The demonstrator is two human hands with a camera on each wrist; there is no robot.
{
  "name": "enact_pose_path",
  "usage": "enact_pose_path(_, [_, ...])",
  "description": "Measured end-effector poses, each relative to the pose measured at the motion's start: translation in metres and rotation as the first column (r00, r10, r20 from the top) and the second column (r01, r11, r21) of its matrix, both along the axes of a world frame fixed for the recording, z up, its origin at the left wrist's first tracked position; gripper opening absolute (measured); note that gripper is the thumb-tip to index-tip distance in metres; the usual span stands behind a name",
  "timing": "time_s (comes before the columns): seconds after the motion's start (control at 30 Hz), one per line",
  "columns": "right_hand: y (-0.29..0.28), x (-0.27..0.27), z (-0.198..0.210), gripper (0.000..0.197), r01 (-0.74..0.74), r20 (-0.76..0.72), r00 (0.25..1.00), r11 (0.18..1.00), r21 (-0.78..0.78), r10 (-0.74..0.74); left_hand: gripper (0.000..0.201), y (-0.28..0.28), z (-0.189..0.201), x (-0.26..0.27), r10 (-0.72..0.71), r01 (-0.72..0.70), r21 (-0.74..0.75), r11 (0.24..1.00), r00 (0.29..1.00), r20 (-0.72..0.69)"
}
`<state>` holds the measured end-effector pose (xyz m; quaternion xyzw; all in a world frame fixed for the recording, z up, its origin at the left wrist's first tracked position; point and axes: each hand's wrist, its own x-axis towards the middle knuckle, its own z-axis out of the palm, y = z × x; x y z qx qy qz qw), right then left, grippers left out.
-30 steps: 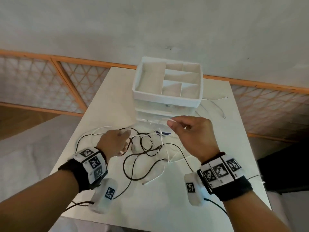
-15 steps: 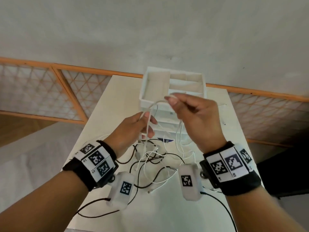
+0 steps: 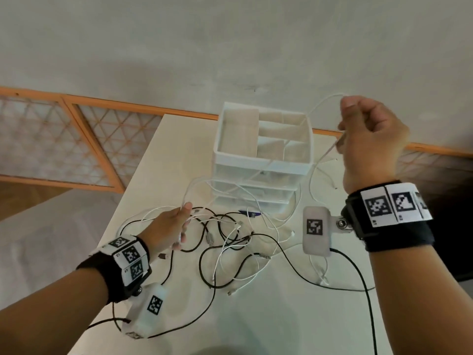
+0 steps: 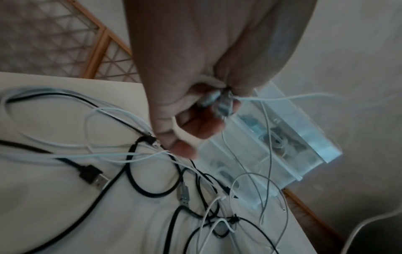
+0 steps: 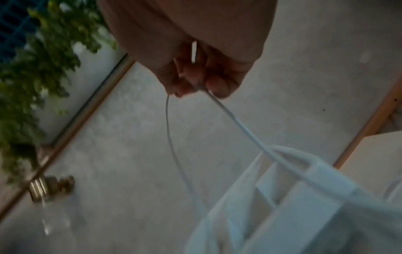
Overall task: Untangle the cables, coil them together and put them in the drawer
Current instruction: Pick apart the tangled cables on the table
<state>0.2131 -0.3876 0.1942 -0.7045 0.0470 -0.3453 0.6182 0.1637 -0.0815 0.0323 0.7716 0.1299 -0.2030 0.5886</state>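
Note:
A tangle of black and white cables (image 3: 230,242) lies on the white table (image 3: 256,316) in front of a white drawer unit (image 3: 263,160). My right hand (image 3: 344,126) is raised high to the right of the unit and pinches a thin white cable (image 3: 320,103), which runs down across the unit to the tangle. The same white cable (image 5: 234,120) hangs taut from the fingers in the right wrist view. My left hand (image 3: 183,221) is low over the tangle's left side and pinches a white cable end (image 4: 222,103) near its plug.
The drawer unit has an open divided tray on top and clear drawers (image 4: 272,146) below, with cables inside. A wooden lattice railing (image 3: 76,139) runs behind the table. The table's left edge (image 3: 128,190) is close to my left hand.
My right hand has swung up and out to the right, drawing the white cable taut. My left hand has dropped back down toward the tangle, still holding cable.

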Motion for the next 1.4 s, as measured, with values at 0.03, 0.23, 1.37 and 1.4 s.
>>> enact_pose_path(0.03, [-0.001, 0.002, -0.008, 0.009, -0.02, -0.068, 0.998, 0.995, -0.095, 0.014, 0.05, -0.001, 0.002, 0.0, 0.005, -0.005, -0.028, 1.0, 1.0, -0.012])
enact_pose_path(0.23, [-0.028, 0.008, -0.057, 0.017, 0.068, -0.404, 0.901, 0.972, -0.223, -0.156, 0.068, -0.011, 0.055, 0.009, -0.422, 0.354, 0.313, 0.881, 0.889, 0.181])
enact_pose_path(1.37, [-0.055, 0.05, 0.034, 0.05, -0.04, -0.215, 0.977, 0.989, -0.143, 0.008, 0.04, -0.061, 0.042, 0.027, -0.379, 0.373, 0.137, 0.918, 0.925, 0.025])
enact_pose_path(1.4, [-0.056, 0.051, 0.029, 0.051, -0.058, -0.223, 0.974, 0.991, -0.119, 0.03, 0.043, -0.061, 0.043, 0.028, -0.381, 0.373, 0.16, 0.914, 0.924, 0.023])
